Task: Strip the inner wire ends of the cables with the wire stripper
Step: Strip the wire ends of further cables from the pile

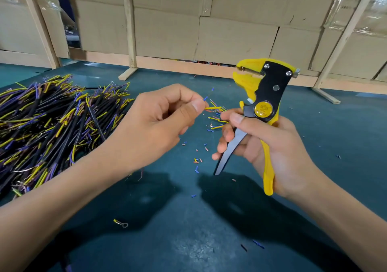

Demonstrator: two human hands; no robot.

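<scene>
My left hand point(159, 123) pinches a cable between thumb and fingers; only its thin inner wires point(212, 108), yellow and blue, stick out to the right of the thumb. My right hand point(261, 146) grips the yellow and black wire stripper point(264, 96) by its handles, jaws up and pointing left. The jaws sit above and to the right of the wire ends, not touching them. A big heap of black cables point(48, 121) with yellow and purple inner wires lies at the left on the dark teal table point(188, 230).
Small cut bits of insulation point(196, 161) and loose wire pieces point(215, 123) lie scattered between my hands. A small ring terminal point(121, 223) lies near the front. Wooden frame posts point(129, 31) and stacked cardboard boxes point(230, 20) stand behind the table.
</scene>
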